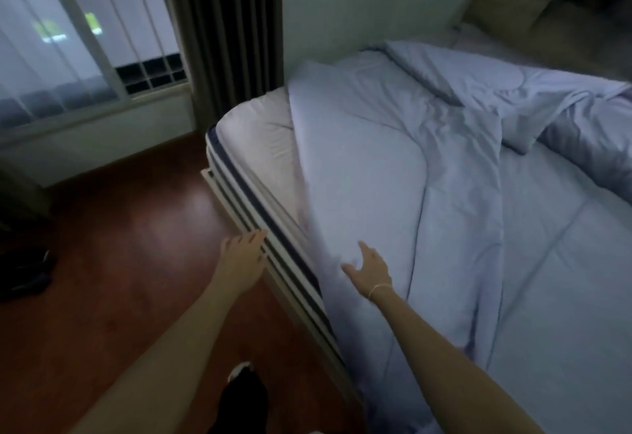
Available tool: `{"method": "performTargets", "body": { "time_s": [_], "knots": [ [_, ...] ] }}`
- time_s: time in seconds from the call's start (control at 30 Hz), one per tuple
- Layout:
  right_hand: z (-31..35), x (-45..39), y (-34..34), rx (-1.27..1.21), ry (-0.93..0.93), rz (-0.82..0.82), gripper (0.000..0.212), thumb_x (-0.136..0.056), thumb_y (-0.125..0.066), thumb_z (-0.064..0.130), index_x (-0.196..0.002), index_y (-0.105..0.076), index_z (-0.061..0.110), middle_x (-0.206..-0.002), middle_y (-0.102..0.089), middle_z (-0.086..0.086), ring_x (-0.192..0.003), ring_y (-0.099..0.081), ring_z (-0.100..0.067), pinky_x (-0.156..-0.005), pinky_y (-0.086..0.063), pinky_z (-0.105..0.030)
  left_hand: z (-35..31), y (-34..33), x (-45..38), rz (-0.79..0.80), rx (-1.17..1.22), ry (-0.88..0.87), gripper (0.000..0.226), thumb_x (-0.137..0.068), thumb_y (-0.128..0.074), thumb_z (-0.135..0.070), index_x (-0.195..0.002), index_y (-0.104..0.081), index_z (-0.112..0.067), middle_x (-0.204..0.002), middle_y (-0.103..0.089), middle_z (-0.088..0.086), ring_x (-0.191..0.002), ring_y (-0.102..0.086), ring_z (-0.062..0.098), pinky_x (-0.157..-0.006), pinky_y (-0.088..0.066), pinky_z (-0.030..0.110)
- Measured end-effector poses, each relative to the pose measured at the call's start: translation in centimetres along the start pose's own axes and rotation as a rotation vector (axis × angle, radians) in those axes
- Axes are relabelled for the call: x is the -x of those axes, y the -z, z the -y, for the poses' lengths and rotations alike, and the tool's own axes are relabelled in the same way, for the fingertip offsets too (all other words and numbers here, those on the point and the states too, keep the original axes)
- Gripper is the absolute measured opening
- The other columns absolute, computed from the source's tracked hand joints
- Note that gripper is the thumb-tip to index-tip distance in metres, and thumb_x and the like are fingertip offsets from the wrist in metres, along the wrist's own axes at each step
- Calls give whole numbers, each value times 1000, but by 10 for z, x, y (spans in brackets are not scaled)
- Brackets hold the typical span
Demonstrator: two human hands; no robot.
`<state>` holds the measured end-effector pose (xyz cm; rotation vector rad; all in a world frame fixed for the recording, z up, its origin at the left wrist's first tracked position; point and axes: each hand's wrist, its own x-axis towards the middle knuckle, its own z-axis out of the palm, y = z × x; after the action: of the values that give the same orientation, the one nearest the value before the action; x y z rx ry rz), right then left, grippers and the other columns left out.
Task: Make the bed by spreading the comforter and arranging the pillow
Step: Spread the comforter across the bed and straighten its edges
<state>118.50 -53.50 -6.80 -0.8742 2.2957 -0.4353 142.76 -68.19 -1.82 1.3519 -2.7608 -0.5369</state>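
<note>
Fingers [362,249] of the right hand [371,269] are lying spread and relaxed, pressing on the pale lavender quilted comforter [393,166] at lower centre of the frame. Left hand [244,252], fingers straight and holding nothing, is reaching at the striped mattress edge [266,228].

Step in hand, by judgement: spreading. Comforter is sitting rumpled and folded back at upper right, leaving the white sheet corner [260,132] bare.

Next move is calling for gripping the hem and drawing it toward that corner. Pillow: cannot tell.
</note>
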Motion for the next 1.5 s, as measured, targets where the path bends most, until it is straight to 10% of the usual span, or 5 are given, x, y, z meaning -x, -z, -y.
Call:
{"method": "performTargets", "body": {
  "time_s": [0.43,0.97,1.17,1.5],
  "knots": [
    [73,-117,9,-338,-353,-170,85,-77,-62,59,-148,-24,30,-157,-20,-9,-142,-26,-31,-110,-32,-53,46,50,-222,164,-84,-285,55,-96,-43,-30,-147,-25,-21,-158,-11,11,-143,-16,29,-114,-21,48],
    [90,-366,56,-154,-691,-181,77,-90,-53,45,-149,-3,41,-160,4,-5,-143,-2,-45,-105,-18,-71,164,43,-417,363,-177,-233,58,-85,-64,-24,-138,-43,-24,-153,-28,10,-126,-45,37,-95,-42,50],
    [105,-354,42,140,-637,-236,49,-100,-35,20,-147,-28,28,-148,-35,-13,-128,-39,-40,-101,-40,-53,159,38,-478,362,-206,-394,56,-81,-70,-20,-134,-51,-17,-146,-38,20,-114,-53,43,-88,-47,53],
    [255,-276,-50,-356,-483,-52,45,-98,-31,31,-128,-59,13,-131,-58,-14,-116,-54,-21,-99,-37,-31,42,36,-569,298,-149,-948,50,-83,-60,-29,-129,-53,-9,-138,-48,25,-115,-56,41,-89,-49,52]
  ]
}}
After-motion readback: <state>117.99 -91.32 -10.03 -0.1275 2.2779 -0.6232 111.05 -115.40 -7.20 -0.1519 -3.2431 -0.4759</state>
